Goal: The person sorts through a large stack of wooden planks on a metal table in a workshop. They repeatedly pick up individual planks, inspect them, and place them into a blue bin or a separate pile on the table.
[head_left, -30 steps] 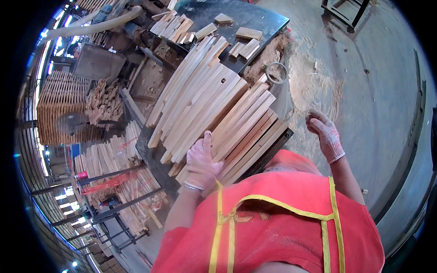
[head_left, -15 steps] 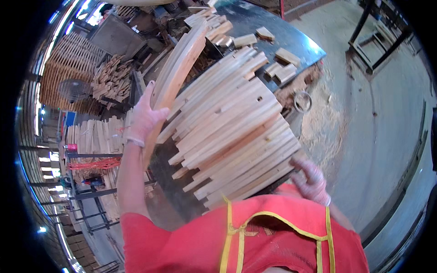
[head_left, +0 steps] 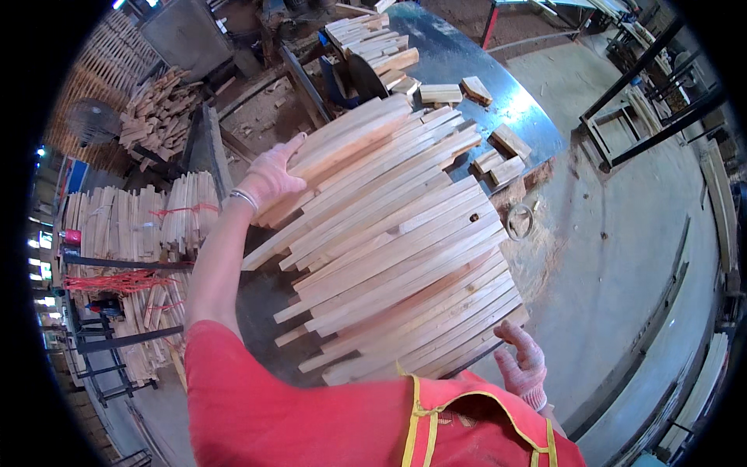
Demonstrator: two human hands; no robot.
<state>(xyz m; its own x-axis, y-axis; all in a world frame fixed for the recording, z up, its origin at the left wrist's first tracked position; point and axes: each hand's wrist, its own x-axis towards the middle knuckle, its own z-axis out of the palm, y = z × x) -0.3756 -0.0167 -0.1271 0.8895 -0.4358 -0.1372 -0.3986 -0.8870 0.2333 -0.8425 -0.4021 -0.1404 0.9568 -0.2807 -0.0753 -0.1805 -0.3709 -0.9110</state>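
My left hand (head_left: 274, 173), in a pale glove, grips the near end of a few wooden strips (head_left: 354, 138). They lie along the far left side of a spread of wooden strips (head_left: 405, 257), side by side on a dark metal table (head_left: 268, 292). One strip in the middle of the spread has a dark knot. My right hand (head_left: 523, 364), also gloved, is just off the right front corner of the spread. Its fingers are bent but apart, with nothing visible between them.
Beyond the strips stands a dark disc like a saw blade (head_left: 366, 78). Short wood blocks (head_left: 510, 142) sit on the table's far part. A ring-shaped roll (head_left: 520, 221) and sawdust lie to the right. Bundled strips (head_left: 128, 218) fill a rack at left.
The strips in my left hand have come down from a raised tilt to lie along the spread. My right hand has drawn slightly away from the strips' ends. The view has shifted.
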